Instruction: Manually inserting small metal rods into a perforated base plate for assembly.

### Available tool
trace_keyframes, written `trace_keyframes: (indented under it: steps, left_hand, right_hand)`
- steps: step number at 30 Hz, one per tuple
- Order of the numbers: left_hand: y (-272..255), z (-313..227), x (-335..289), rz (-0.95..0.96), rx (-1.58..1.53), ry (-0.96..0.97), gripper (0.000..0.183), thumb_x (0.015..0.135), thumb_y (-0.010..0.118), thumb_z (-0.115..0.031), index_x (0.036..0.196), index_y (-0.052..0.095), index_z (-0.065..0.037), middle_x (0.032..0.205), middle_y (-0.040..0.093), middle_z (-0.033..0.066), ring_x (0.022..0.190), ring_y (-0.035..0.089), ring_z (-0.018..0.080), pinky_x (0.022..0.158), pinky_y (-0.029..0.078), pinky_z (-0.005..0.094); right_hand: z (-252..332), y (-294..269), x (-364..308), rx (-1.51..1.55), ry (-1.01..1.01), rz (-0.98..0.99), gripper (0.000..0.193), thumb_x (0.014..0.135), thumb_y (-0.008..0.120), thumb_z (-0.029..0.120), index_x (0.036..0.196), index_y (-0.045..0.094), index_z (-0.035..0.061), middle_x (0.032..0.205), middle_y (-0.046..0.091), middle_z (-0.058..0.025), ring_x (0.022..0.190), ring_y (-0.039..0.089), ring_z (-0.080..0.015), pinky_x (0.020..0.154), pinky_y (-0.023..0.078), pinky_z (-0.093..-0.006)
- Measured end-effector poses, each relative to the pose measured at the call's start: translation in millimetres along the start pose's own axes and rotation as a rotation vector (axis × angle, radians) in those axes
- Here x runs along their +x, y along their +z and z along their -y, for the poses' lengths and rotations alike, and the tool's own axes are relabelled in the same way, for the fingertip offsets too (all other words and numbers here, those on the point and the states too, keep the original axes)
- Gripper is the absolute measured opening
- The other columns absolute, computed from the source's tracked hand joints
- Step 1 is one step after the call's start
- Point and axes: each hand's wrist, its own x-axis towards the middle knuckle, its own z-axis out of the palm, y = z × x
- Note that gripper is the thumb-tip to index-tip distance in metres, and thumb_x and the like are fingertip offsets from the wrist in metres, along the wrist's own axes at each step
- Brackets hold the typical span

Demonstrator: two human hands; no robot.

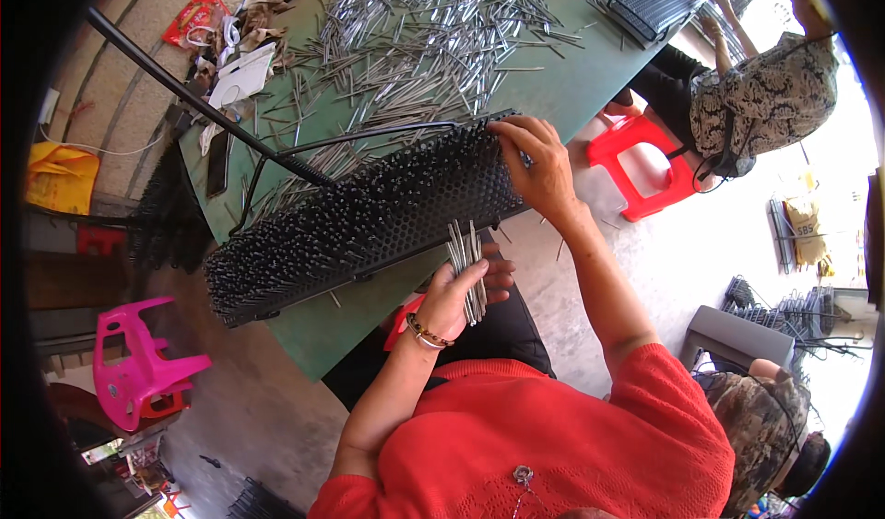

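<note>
Across the near edge of the table lies a long black perforated rack (396,226), tilted up to the right. Dark thin pieces stand upright in much of it, while rows of its holes show bare toward the right. My left hand (449,300) holds a loose bundle of thin metal rods (458,252) just below the rack's near edge, thumb across them. At the rack's far right corner is my right hand (539,167), thumb and fingertips brought together; what lies between them is too small to make out.
Many loose metal rods (415,35) cover the green table (558,81). A black bar (175,81) slants over its left side, near a phone (218,163). A pink stool (138,367) stands left, a red stool (610,155) right. A person (770,104) works at another rack (654,10).
</note>
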Motion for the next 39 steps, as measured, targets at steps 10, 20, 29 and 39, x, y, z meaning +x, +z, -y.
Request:
trace_keyframes:
  steps: [10,20,29,39]
  left_hand:
    - [-6.3,2.8,1.7,-0.074,-0.006,-0.026,0.03,0.094,0.048,-0.015,0.122,0.049,-0.002,0.105,0.063,0.0153,0.087,0.063,0.0181,0.072,0.054,0.0309]
    - [-13.1,2.1,-0.3,-0.017,0.009,-0.023,0.031,0.094,0.048,-0.015,0.122,0.049,-0.004,0.109,0.062,0.016,0.087,0.063,0.0171,0.071,0.053,0.0304]
    - [-12.4,-2.2,-2.7,-0.005,0.054,-0.004,0.029,0.094,0.05,-0.016,0.12,0.05,-0.005,0.11,0.062,0.015,0.089,0.063,0.0164,0.072,0.053,0.0291]
    - [-17.6,0.6,-2.6,-0.002,0.035,-0.033,0.028,0.094,0.05,-0.016,0.12,0.051,-0.005,0.11,0.062,0.0141,0.089,0.063,0.0164,0.072,0.053,0.0289]
  right_hand:
    - [0.2,-2.9,19.4,-0.015,-0.085,0.389,0.017,0.078,0.062,0.008,0.094,0.066,0.0052,0.103,0.06,-0.0066,0.097,0.053,-0.0251,0.086,0.039,-0.037]
    - [-1.2,-2.5,32.8,-0.143,-0.237,0.471,0.015,0.073,0.064,0.009,0.088,0.064,0.009,0.096,0.058,-0.0028,0.091,0.053,-0.0216,0.08,0.039,-0.0353]
    - [-9.6,9.2,42.9,-0.035,-0.225,0.506,0.006,0.07,0.06,0.012,0.073,0.06,0.0072,0.086,0.055,-0.0058,0.088,0.054,-0.0232,0.078,0.04,-0.0365]
    - [-5.5,4.5,54.7,-0.237,-0.378,0.703,0.011,0.07,0.063,0.012,0.079,0.059,0.0071,0.092,0.055,-0.005,0.091,0.054,-0.022,0.082,0.041,-0.0361]
